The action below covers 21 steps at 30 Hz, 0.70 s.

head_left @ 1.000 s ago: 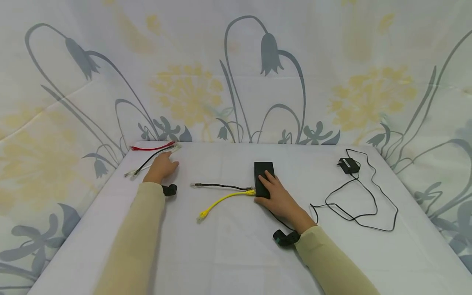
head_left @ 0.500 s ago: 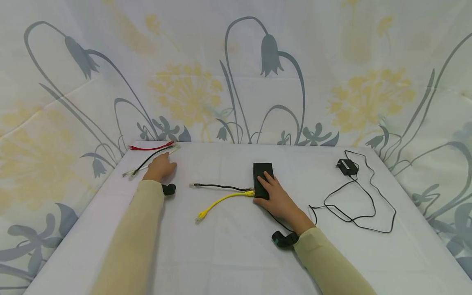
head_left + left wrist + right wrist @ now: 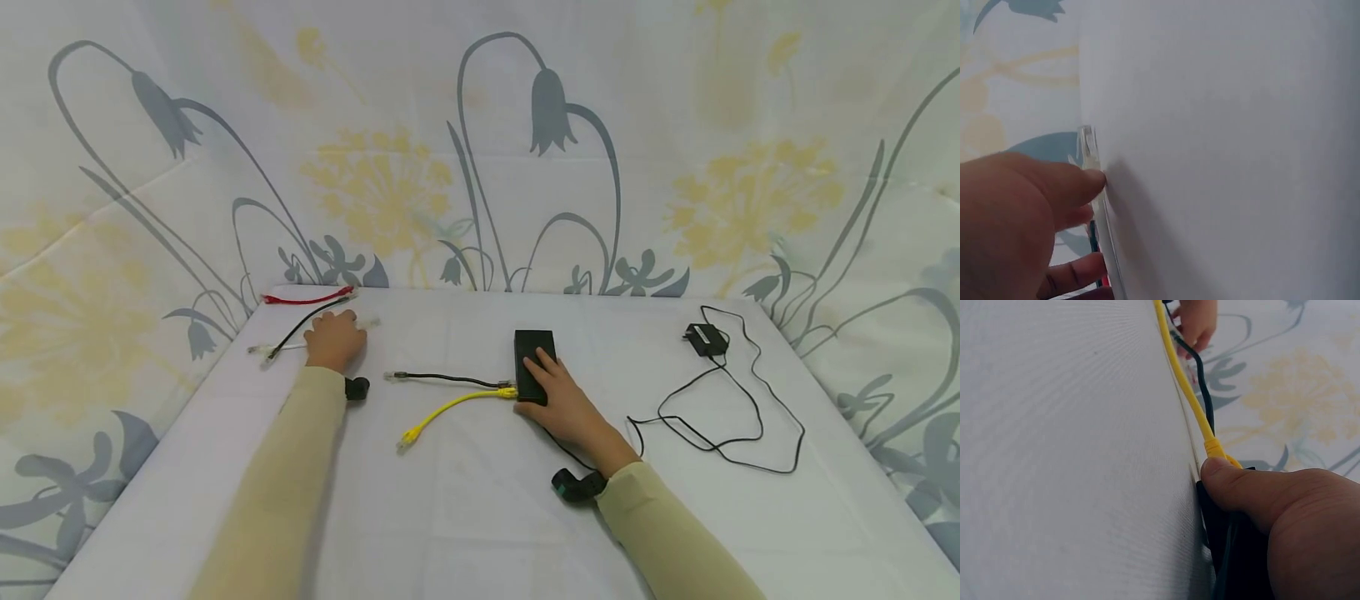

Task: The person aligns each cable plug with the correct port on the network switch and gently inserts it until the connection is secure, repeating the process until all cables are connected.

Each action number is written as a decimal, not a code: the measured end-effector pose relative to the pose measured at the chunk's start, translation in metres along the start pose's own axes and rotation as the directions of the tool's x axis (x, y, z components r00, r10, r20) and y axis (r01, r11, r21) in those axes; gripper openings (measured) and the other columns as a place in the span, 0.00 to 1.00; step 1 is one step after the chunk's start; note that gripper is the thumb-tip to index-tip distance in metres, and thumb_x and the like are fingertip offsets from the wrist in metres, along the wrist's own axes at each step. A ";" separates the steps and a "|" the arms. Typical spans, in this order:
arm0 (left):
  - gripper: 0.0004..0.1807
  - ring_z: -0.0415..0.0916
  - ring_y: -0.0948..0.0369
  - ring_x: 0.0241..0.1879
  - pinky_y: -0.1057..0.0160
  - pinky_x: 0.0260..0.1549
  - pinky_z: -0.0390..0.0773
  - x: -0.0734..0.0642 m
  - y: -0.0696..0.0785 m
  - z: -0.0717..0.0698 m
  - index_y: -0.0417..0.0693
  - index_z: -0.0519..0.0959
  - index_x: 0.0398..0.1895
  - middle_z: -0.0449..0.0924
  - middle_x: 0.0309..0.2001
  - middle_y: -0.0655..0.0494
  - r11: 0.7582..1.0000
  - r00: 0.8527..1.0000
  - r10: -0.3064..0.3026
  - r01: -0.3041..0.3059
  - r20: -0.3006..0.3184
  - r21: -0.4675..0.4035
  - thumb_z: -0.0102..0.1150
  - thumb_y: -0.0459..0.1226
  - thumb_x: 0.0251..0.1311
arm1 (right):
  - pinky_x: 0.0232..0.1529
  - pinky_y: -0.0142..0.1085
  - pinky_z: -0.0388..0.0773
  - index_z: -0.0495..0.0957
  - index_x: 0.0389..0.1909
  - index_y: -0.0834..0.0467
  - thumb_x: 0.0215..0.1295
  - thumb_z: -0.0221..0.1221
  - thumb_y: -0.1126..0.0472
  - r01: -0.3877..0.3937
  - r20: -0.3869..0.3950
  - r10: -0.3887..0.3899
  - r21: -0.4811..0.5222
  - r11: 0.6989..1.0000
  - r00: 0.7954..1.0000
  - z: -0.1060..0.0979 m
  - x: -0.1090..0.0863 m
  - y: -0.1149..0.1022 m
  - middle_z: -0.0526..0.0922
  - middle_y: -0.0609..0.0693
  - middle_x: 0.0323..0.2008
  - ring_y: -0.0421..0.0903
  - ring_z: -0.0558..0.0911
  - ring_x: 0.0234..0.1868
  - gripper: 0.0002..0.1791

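Yellow cable (image 3: 453, 405) and black cable (image 3: 448, 377) seemingly in — three cords (image 3: 303, 301) left.
Our left hand (image 3: 335, 340) pinches the white cord (image 3: 1106, 240) near the surface's (image 3: 465, 500) far left corner; right hand (image 3: 564, 402) grips the box (image 3: 533, 342).

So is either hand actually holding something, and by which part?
The left hand pinches the white cable close to one clear plug. The right hand rests on the black box, fingers spread over its top; whether it also grips cannot be told.
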<state>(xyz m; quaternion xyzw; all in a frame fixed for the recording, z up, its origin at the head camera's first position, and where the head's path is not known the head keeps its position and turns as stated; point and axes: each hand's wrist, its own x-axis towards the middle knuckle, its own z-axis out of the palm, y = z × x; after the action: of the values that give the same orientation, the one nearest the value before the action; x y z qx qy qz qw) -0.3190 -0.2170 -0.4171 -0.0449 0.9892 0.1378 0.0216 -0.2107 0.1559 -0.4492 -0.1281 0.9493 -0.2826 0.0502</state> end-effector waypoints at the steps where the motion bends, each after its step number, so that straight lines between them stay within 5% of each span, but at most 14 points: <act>1: 0.25 0.60 0.32 0.60 0.32 0.56 0.61 -0.001 0.002 -0.001 0.40 0.68 0.64 0.66 0.59 0.28 1.000 1.000 0.005 -0.005 -0.003 -0.003 0.42 0.39 0.67 | 0.68 0.65 0.53 0.53 0.76 0.50 0.62 0.62 0.43 0.000 -0.001 0.000 0.002 1.000 1.000 0.000 0.000 0.000 0.43 0.52 0.78 0.64 0.44 0.76 0.45; 13: 0.18 0.68 0.35 0.56 0.35 0.54 0.66 0.002 0.003 -0.003 0.39 0.72 0.57 0.73 0.55 0.31 0.997 0.998 0.051 -0.053 -0.040 -0.061 0.39 0.37 0.70 | 0.68 0.64 0.54 0.54 0.76 0.50 0.62 0.62 0.43 0.002 -0.001 -0.002 -0.002 1.000 1.000 0.002 0.001 0.000 0.43 0.52 0.78 0.64 0.44 0.77 0.45; 21: 0.20 0.76 0.37 0.50 0.40 0.47 0.73 0.008 0.005 -0.027 0.39 0.64 0.62 0.75 0.57 0.34 0.980 0.984 0.093 -0.117 -0.149 -0.163 0.35 0.40 0.75 | 0.69 0.64 0.53 0.53 0.76 0.50 0.63 0.61 0.42 -0.009 0.008 0.009 -0.003 1.000 1.000 0.001 0.003 0.003 0.42 0.51 0.78 0.63 0.43 0.77 0.45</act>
<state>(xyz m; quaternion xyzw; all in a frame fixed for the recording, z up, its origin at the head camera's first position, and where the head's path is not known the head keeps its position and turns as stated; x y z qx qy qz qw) -0.3282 -0.2202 -0.3900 -0.0039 0.9737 0.2197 -0.0597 -0.2138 0.1573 -0.4521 -0.1249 0.9502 -0.2802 0.0553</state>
